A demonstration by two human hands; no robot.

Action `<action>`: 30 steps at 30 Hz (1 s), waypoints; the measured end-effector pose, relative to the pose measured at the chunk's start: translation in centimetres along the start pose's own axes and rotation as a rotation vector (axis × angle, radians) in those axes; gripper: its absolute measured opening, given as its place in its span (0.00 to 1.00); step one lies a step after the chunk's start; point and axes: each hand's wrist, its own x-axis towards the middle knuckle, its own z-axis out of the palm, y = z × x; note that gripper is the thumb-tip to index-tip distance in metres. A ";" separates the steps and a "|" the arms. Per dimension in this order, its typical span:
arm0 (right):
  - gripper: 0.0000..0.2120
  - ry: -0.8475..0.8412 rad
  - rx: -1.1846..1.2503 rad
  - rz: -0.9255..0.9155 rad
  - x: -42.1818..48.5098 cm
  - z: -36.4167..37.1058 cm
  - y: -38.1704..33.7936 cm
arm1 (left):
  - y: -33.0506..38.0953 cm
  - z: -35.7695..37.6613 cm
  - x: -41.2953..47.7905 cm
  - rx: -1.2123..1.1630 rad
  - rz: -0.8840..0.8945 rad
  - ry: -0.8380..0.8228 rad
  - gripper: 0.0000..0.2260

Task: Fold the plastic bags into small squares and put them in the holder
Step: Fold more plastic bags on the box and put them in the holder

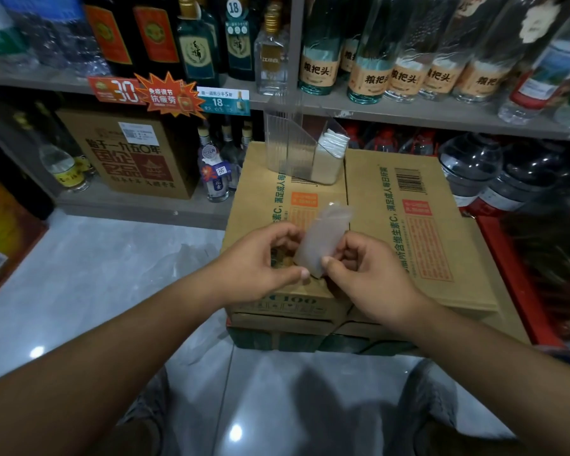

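A translucent plastic bag (323,238), folded into a narrow strip, is held up over the cardboard boxes. My left hand (260,261) pinches its left edge with curled fingers and thumb. My right hand (359,271) pinches its lower right corner between thumb and fingers. A clear plastic holder (290,143) stands at the far end of the box, and its right compartment holds a stack of folded white bags (334,141). The holder's left compartment looks empty.
Two cardboard boxes (425,245) side by side serve as the work surface. More loose clear bags (185,258) lie on the tiled floor to the left. Shelves of bottles (375,77) rise behind. A red crate (507,274) stands at the right.
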 end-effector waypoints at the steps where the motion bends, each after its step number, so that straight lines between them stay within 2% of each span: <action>1: 0.04 -0.002 0.033 0.011 0.0 0.0 -0.1 | -0.2 0.2 0.2 0.011 -0.005 0.004 0.18; 5: 0.04 -0.034 0.113 0.083 0.6 -0.7 -0.4 | -0.4 0.7 0.6 0.055 -0.011 0.028 0.09; 10: 0.08 -0.095 0.167 0.137 1.4 -1.7 -1.2 | -0.5 1.0 0.6 0.198 -0.008 0.035 0.19; 13: 0.08 0.017 0.203 0.094 2.8 -2.2 -2.0 | -0.9 1.2 0.8 0.236 -0.026 0.064 0.20; 16: 0.05 0.122 0.077 0.077 5.0 -2.6 -1.9 | -1.0 1.6 1.1 0.247 -0.011 0.114 0.15; 20: 0.04 0.177 -0.094 0.097 7.7 -3.0 -1.0 | -1.1 1.8 1.6 0.215 -0.070 0.136 0.13; 24: 0.03 0.149 -0.331 0.064 9.1 -2.5 0.3 | -1.1 1.7 1.6 0.241 -0.070 0.135 0.14; 30: 0.06 0.054 -0.398 -0.041 9.7 -1.4 0.0 | -0.3 1.1 1.6 0.176 -0.096 0.135 0.13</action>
